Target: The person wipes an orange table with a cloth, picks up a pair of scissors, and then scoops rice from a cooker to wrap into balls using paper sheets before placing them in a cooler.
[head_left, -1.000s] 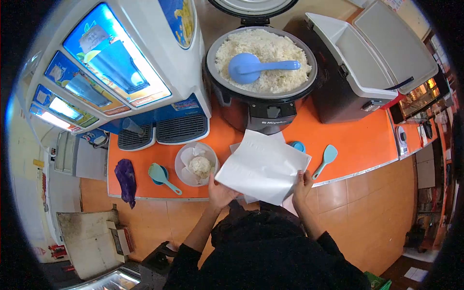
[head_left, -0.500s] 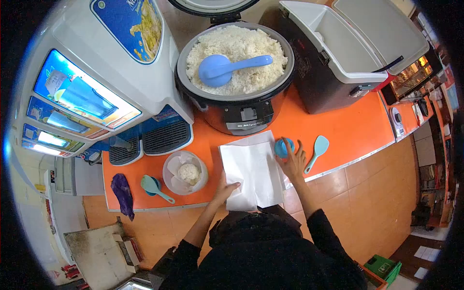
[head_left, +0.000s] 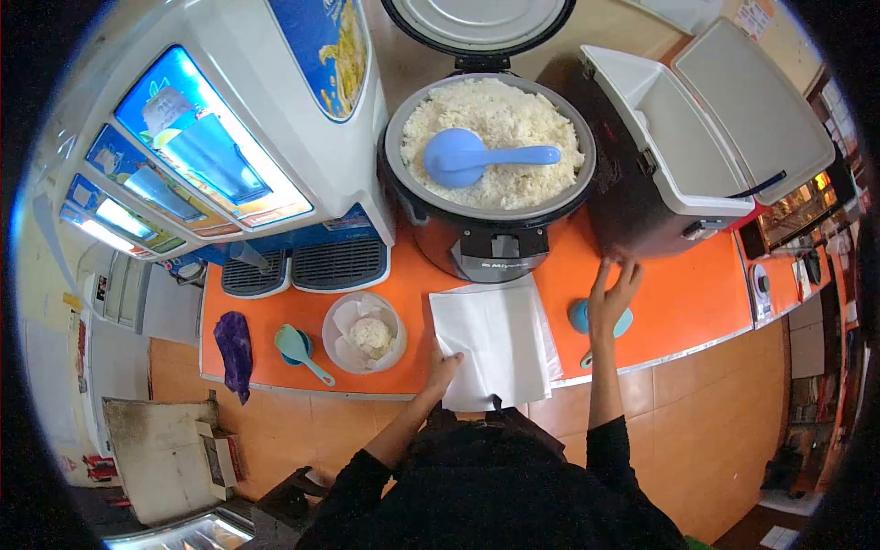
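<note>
My left hand [head_left: 444,374] grips the left edge of white wrapping paper [head_left: 490,344], thumb on top; the sheets lie over the counter's front edge. My right hand [head_left: 612,302] is raised with fingers apart and holds nothing. Behind it, partly hidden, are a small blue cup [head_left: 578,316] and a teal rice paddle [head_left: 624,323]. Left of the paper, a round white tub [head_left: 396,353] lined with paper holds a mound of rice [head_left: 371,337]. Ahead, a blue scoop [head_left: 456,158] rests on the cooked rice [head_left: 495,101] in an open rice cooker [head_left: 500,206].
A drink dispenser [head_left: 266,174] stands at left on the orange counter [head_left: 683,293]. The cooler box [head_left: 632,202] at right has its lid up. Another paddle [head_left: 290,339] lies across a dark blue cup, beside a purple cloth [head_left: 234,353].
My right hand has left the blue cup and moved right and up, fingers pointing forward. My left hand still holds the paper. The camera view has shifted.
</note>
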Motion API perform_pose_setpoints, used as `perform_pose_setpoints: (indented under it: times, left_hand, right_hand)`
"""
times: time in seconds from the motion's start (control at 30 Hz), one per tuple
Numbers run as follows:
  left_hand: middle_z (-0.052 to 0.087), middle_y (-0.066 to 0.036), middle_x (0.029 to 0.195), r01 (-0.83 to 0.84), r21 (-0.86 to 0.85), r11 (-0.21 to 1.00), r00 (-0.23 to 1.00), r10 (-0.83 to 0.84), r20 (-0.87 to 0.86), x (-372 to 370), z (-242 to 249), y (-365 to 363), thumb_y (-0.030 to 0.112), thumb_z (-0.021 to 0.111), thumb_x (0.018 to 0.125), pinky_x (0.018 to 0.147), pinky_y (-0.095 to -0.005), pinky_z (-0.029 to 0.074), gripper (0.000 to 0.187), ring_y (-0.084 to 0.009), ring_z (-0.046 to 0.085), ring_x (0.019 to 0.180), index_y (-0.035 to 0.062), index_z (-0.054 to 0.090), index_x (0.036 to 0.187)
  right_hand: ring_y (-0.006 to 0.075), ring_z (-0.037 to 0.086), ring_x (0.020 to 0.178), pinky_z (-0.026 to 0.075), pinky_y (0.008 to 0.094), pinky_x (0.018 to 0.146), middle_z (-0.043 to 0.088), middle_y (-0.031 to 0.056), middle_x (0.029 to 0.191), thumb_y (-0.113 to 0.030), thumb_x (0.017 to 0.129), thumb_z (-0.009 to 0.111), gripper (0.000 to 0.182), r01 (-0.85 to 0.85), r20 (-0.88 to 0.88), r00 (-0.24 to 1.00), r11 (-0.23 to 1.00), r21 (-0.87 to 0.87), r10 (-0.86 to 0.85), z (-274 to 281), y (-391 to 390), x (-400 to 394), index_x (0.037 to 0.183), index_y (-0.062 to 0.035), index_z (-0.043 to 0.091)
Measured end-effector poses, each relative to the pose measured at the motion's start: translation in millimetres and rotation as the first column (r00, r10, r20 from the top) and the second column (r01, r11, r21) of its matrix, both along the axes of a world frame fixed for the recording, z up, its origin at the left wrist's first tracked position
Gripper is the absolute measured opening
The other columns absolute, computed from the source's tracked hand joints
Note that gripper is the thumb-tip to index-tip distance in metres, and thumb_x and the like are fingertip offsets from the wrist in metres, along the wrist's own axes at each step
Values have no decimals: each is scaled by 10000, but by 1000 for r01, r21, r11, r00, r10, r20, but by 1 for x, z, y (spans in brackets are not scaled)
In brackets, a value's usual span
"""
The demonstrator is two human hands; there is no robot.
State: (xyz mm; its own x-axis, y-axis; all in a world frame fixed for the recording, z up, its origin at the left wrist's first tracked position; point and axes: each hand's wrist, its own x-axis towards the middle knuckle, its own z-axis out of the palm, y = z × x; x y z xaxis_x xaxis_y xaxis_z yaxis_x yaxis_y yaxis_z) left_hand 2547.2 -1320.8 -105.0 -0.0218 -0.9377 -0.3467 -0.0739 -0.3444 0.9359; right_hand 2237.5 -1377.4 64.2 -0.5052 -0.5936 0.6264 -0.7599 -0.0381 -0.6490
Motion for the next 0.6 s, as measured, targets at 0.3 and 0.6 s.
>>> perform_pose_setpoints:
  times: [0.3,0.6]
  left_hand:
    - [649,-192,1030,7,-278,961,978,51,200,-7,10,4,43,620,772,797,-402,509,575,-285,650,907,-24,422,1308]
    - [585,-173,1113,-33,104,994,991,47,-127,-6,-9,9,67,616,855,778,-388,500,573,-238,589,939,-9,362,1363]
  right_hand:
    - [259,577,1060,395,414,954,636,77,1032,-207,772,674,397,-368,-786,335,840,399,520,178,-167,91,1158,-153,597]
    - [309,685,732,538,426,614,655,154,791,-175,868,590,166,-230,-899,343,953,199,270,224,-209,88,972,-46,592]
